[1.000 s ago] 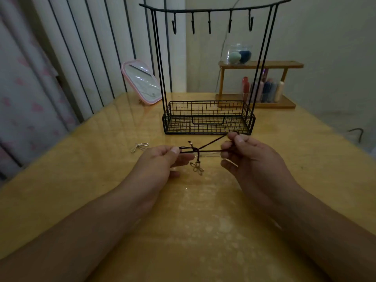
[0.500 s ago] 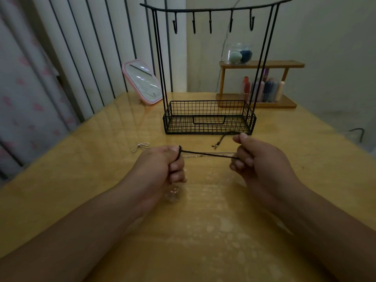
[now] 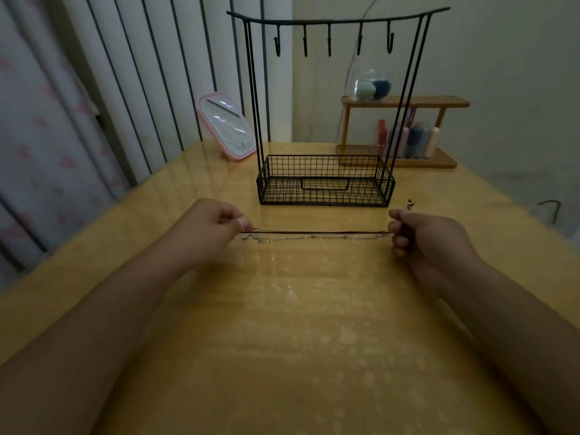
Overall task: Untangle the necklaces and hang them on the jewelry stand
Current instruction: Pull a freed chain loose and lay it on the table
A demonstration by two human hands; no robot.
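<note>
Above the wooden table (image 3: 314, 340), the left hand (image 3: 207, 227) and right hand (image 3: 430, 237) each pinch an end of a dark cord necklace (image 3: 320, 232), stretched taut between them; a thin silvery chain (image 3: 314, 237) runs just beneath it. Beyond stands the black wire jewelry stand (image 3: 326, 180), its hooks bare, with a pink mirror (image 3: 226, 125) to its left.

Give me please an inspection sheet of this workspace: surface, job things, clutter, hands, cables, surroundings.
Surface: glossy wooden table.
Job things: dark cord necklace stretched between both hands, silver chain alongside; jewelry stand, hooks bare.
Clutter: pink mirror; wooden shelf with bottles, jar.
Hands: left hand and right hand pinch the necklace ends.
Cables: thin wire on the wall.
Surroundings: curtain, striped wall.
</note>
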